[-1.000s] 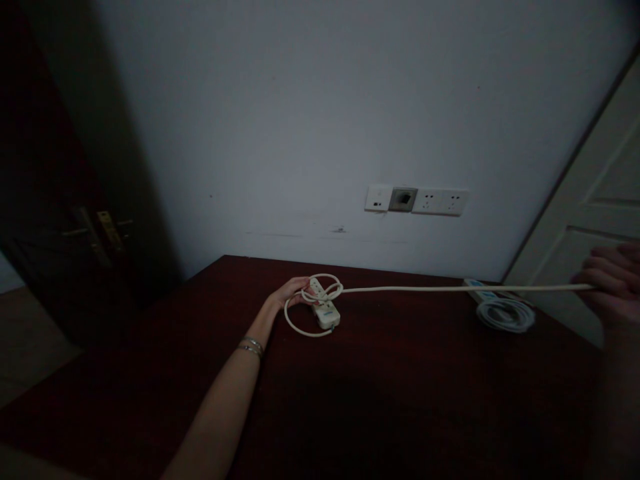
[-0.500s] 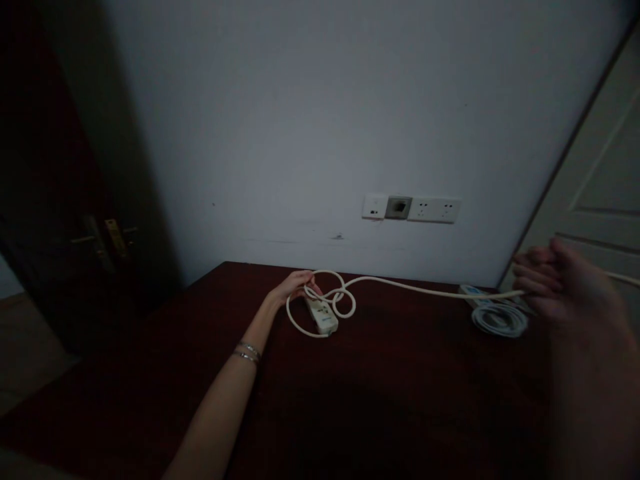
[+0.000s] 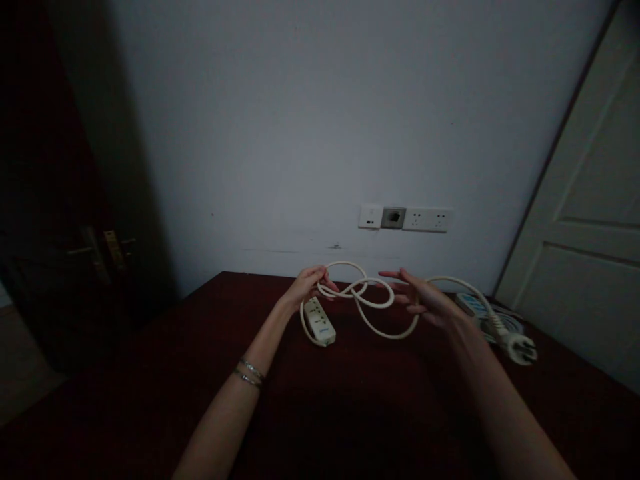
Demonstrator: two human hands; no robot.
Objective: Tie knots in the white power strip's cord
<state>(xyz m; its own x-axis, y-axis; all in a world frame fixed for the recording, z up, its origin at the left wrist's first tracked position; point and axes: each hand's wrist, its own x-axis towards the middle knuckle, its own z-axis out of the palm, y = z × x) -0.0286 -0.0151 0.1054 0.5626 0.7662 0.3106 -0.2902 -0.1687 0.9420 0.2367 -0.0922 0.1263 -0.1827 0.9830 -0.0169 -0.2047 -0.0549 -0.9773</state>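
Observation:
White power cord [image 3: 383, 305] hangs in loose loops between my two hands, above a dark red table. My left hand [image 3: 309, 283] is closed on the loops at their left side. My right hand [image 3: 425, 297] has its fingers stretched toward the right-hand loop, with the cord lying across its palm. From there the cord arches right to a plug [image 3: 520, 348] with its prongs facing right. A white power strip [image 3: 320, 321] lies on the table below my left hand, and the other end of the cord curves down to its near end.
At the table's back right lie another power strip [image 3: 470, 305] and a coiled pale cable [image 3: 513, 325], partly behind the plug. Wall sockets [image 3: 425, 219] sit above the dark red table [image 3: 350, 413]. A white door [image 3: 590, 233] stands on the right, a dark door [image 3: 45, 253] on the left.
My right hand has come back left from the far right, its fist loosened into stretched fingers. The taut cord has gone slack, the loops are larger and lifted, and the plug has come into view.

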